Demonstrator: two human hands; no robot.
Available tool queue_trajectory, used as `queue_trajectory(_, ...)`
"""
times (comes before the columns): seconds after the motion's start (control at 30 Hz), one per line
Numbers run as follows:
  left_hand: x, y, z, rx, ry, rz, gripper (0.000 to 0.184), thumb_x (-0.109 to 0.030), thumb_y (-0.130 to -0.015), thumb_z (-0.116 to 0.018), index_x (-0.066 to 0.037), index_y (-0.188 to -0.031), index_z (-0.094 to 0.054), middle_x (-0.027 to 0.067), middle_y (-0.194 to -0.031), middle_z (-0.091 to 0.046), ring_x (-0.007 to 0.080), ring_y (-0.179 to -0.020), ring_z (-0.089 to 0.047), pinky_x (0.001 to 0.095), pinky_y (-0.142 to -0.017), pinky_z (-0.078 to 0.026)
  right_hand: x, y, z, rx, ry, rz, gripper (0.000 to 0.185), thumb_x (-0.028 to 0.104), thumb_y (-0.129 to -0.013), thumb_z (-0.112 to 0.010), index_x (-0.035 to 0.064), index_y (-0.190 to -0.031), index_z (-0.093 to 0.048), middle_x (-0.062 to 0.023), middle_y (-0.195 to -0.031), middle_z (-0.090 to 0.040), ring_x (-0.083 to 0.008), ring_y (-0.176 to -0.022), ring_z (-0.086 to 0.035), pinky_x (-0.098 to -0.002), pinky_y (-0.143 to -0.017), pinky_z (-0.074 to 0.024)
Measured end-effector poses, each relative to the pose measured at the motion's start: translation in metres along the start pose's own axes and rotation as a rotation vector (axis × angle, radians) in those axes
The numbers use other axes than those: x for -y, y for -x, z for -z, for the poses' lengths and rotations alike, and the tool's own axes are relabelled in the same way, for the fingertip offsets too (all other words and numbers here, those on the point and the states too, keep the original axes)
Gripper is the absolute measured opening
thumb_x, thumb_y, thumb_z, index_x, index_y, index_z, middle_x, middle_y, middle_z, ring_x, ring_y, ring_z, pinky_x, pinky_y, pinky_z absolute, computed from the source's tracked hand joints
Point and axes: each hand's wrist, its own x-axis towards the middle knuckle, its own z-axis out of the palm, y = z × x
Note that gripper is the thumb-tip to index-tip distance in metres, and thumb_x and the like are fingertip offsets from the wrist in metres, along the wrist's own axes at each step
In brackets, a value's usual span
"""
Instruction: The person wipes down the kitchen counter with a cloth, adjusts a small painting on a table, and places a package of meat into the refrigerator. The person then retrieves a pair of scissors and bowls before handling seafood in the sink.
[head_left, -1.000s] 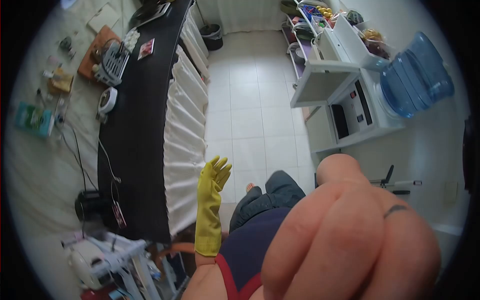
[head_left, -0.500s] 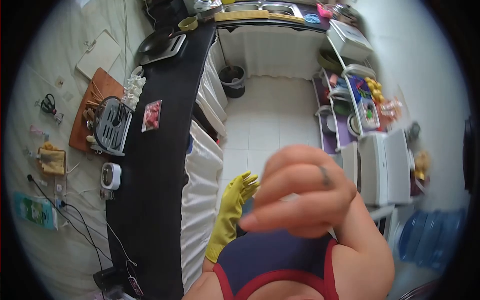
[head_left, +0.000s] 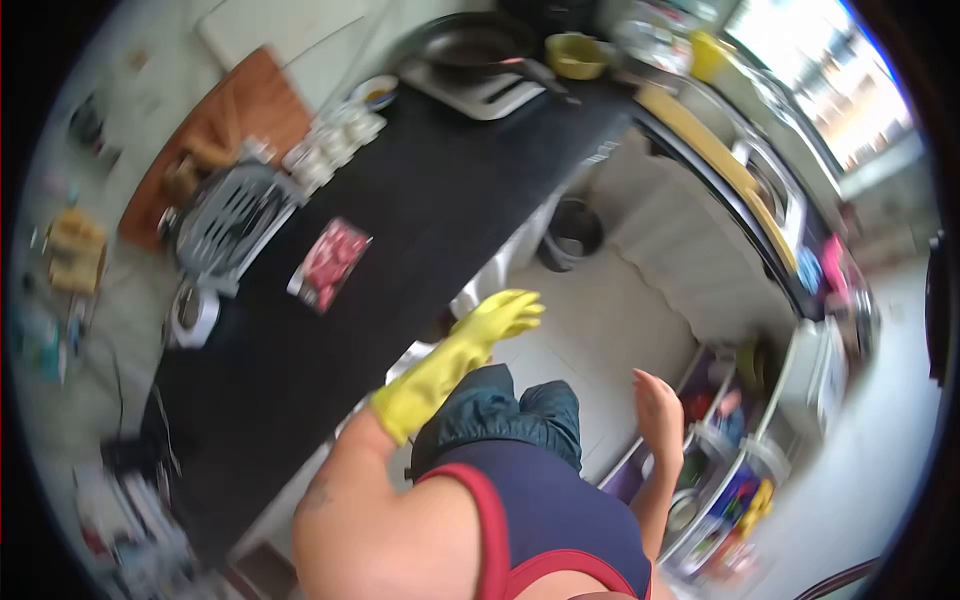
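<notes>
A yellow rubber glove covers my left hand (head_left: 500, 320), its fingers stretched out and holding nothing. It hangs in front of the edge of the black countertop (head_left: 400, 220). On that counter lies a clear-wrapped pack of red meat (head_left: 332, 265), apart from the hand. My bare right hand (head_left: 660, 412) is lowered at my right side, over the floor and near the shelf rack. Its fingers are loosely extended, with nothing visible in them.
Toward the back of the counter are a dark frying pan (head_left: 470, 45) on a cooktop and a green pot (head_left: 577, 56). A dish rack (head_left: 230, 220) stands by the wall. The sink (head_left: 700, 110) and a dark bin (head_left: 572, 232) lie ahead; a loaded shelf rack (head_left: 765, 415) is at right.
My view has swung left toward the counter. The bare right hand has dropped from close before the camera to my side. My gloved left hand has risen toward the counter edge.
</notes>
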Motion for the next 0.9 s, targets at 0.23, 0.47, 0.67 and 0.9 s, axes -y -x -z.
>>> queue_trajectory(0.23, -0.007, -0.067, -0.052, -0.151, 0.363, -0.211, 0.036, -0.028, -0.091, -0.060, -0.002, -0.115, -0.054, 0.0101, -0.109, -0.061, 0.0169, -0.096, -0.061, 0.0294, -0.088, -0.048, -0.156, -0.152, 0.026, 0.206, 0.116, 0.057, 0.032, 0.003, -0.085, -0.054, 0.0056, -0.117, -0.057, -0.0142, -0.094, -0.064, -0.0281, -0.084, -0.063, -0.0352, -0.076, -0.0496)
queue_trajectory(0.47, 0.063, 0.001, -0.018, -0.610, 0.621, -0.296, 0.039, -0.029, -0.094, -0.049, -0.003, -0.122, -0.051, 0.0136, -0.114, -0.061, 0.0210, -0.105, -0.060, 0.0328, -0.092, -0.045, -0.046, -0.343, -0.051, 0.601, -0.252, 0.409, 0.033, 0.004, -0.086, -0.054, 0.0027, -0.119, -0.056, -0.0118, -0.103, -0.066, -0.0173, -0.091, -0.062, -0.0282, -0.082, -0.0475)
queue_trajectory(0.67, 0.083, 0.116, -0.012, -1.124, 0.645, -0.535, 0.042, -0.030, -0.098, -0.038, -0.001, -0.127, -0.046, 0.0162, -0.119, -0.058, 0.0243, -0.107, -0.059, 0.0334, -0.094, -0.044, 0.135, -0.324, -0.283, 0.955, -0.443, 0.493, 0.036, 0.016, -0.089, -0.055, 0.0050, -0.123, -0.054, -0.0070, -0.108, -0.063, -0.0129, -0.092, -0.059, -0.0272, -0.078, -0.0471)
queue_trajectory(0.9, 0.184, 0.224, 0.011, -1.422, 0.930, -0.415, 0.048, -0.035, -0.094, -0.046, -0.001, -0.128, -0.045, 0.0177, -0.122, -0.056, 0.0259, -0.110, -0.057, 0.0338, -0.095, -0.043, 0.290, -0.313, -0.483, 0.372, 0.120, 0.382, 0.058, 0.056, -0.083, -0.056, 0.0004, -0.097, -0.066, -0.0203, -0.089, -0.067, -0.0343, -0.084, -0.065, -0.0454, -0.070, -0.0515)
